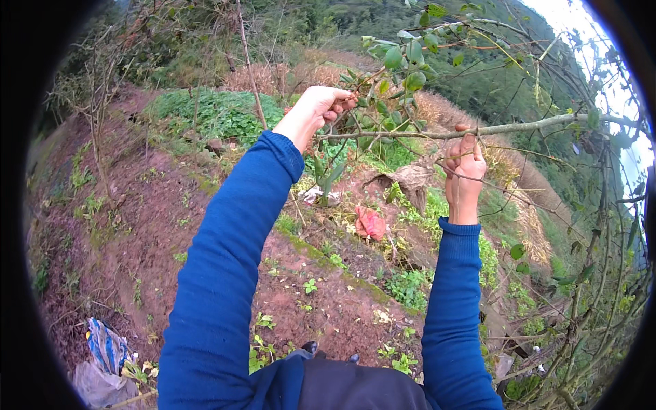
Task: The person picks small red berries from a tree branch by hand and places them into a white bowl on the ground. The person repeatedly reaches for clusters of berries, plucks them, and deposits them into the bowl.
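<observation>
Both my arms, in blue sleeves, reach up and forward. A long, bare grey-green branch (533, 125) runs in from the right edge at about my hands' height. My right hand (466, 164) is closed round this branch, with the thumb showing on top. Further left and a little higher, my left hand (320, 111) is closed, its fingertips pinched at the edge of a tangle of thin stems. Exactly what lies between those fingertips is too small to make out. Green leaves (403, 65) hang on thin twigs between and above my hands.
Reddish soil (321, 321) slopes below me, with small weeds. A red plastic bag (370, 223) lies ahead, near a grey stump (412, 179). Tangled branches (594, 273) crowd the right side. A blue-and-white striped bag (107, 346) lies at lower left. Green plants (212, 115) grow beyond.
</observation>
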Demonstrator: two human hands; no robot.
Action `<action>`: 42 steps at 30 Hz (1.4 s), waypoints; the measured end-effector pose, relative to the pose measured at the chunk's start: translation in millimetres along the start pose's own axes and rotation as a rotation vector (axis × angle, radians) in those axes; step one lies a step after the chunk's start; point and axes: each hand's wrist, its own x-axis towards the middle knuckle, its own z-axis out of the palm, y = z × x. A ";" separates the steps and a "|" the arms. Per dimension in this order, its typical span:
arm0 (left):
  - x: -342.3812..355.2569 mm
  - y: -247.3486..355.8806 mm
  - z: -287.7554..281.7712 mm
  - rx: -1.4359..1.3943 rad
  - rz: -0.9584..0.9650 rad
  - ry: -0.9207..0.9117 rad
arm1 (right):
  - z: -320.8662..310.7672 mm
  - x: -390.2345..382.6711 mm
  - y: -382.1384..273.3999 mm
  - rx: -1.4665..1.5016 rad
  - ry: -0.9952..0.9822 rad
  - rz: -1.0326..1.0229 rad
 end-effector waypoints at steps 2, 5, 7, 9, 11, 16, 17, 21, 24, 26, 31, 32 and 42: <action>-0.1 -6.7 1.3 -0.190 0.049 -0.061 | -1.9 -0.5 0.0 -0.012 0.005 0.001; -7.8 -8.8 14.2 -0.364 0.057 0.018 | -5.4 1.3 0.8 -0.033 0.022 -0.004; -15.8 -8.2 17.1 -0.376 0.048 0.038 | -5.3 0.0 0.2 -0.044 0.021 -0.003; -14.8 -13.3 14.6 -0.341 0.079 0.070 | -3.2 -2.1 0.0 -0.044 0.018 -0.001; -7.5 -15.5 10.8 -0.326 0.072 0.062 | 1.1 -2.9 -2.0 -0.077 0.015 -0.020; -11.7 -19.4 14.0 -0.206 0.014 0.052 | 1.0 -1.3 -3.6 -0.079 -0.014 -0.016; -11.7 -18.8 8.7 -0.157 0.004 0.026 | 2.3 -2.3 -4.7 -0.077 -0.021 -0.009; -11.4 -15.2 1.0 -0.052 0.007 -0.029 | 3.5 -2.6 -4.5 -0.069 0.005 -0.012; -12.3 -24.1 -1.0 -0.141 0.091 -0.018 | 5.9 -4.0 -4.8 -0.077 0.002 -0.013; -13.5 -23.4 3.1 -0.221 0.084 0.020 | 8.6 -2.6 -5.9 -0.088 0.014 -0.015; -24.3 -3.3 12.1 0.451 0.402 0.196 | 11.3 -3.5 -8.9 -0.142 0.016 -0.035; -24.4 -1.2 8.6 0.569 0.451 0.207 | 12.4 -3.0 -8.2 -0.140 0.009 -0.035; -94.1 13.2 3.0 -0.203 0.137 -0.497 | -0.8 6.4 1.8 -0.111 0.006 -0.032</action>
